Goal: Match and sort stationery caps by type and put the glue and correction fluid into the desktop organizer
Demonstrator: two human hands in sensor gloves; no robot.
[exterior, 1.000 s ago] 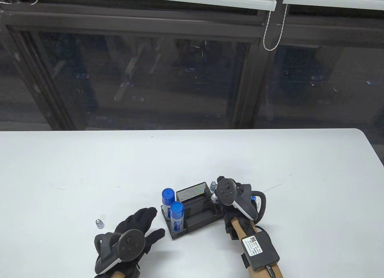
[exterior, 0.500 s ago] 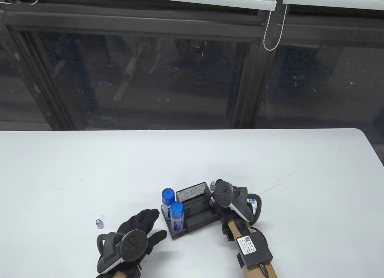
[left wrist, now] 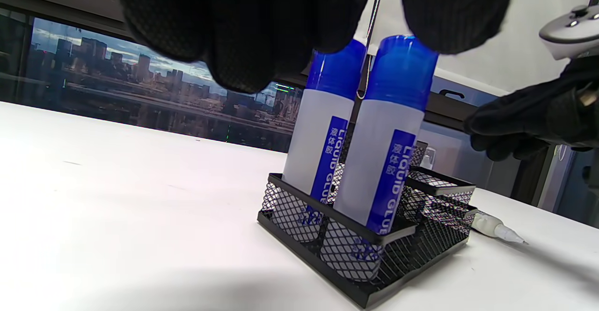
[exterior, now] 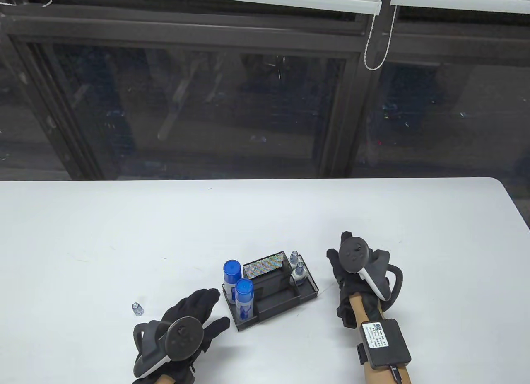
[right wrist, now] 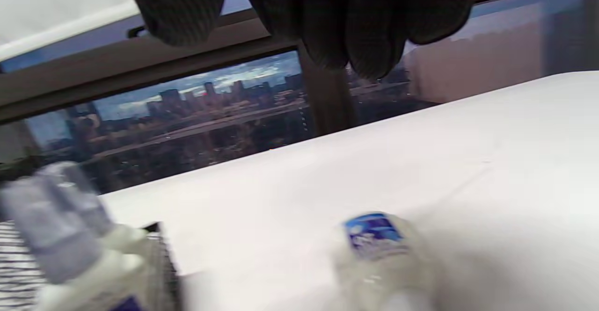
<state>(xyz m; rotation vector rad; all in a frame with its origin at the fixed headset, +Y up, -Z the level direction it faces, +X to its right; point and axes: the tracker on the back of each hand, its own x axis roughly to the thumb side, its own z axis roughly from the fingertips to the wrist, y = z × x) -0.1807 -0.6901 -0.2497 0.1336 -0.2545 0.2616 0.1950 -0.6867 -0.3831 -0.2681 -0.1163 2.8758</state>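
Observation:
A black mesh organizer [exterior: 308,292] stands at the table's front middle. Two blue-capped liquid glue bottles [exterior: 244,292] [left wrist: 390,128] stand upright in its left compartment. Two correction fluid bottles with clear caps [exterior: 298,271] [right wrist: 56,236] stand in its right compartment. Another small correction fluid bottle [right wrist: 381,250] [left wrist: 493,228] lies on the table right of the organizer, under my right hand [exterior: 336,251], whose fingers hang relaxed and hold nothing. My left hand [exterior: 211,305] rests flat on the table beside the organizer's left end. One loose clear cap [exterior: 137,309] stands left of that hand.
The white table [exterior: 124,235] stretches far behind and to both sides. Its right edge curves near the far right. A dark window wall with a blind cord [exterior: 374,48] runs along the table's back edge.
My right hand let go at the organizer's right compartment, leaving a capped correction fluid bottle standing there, and drew back to the right. The left hand stayed put.

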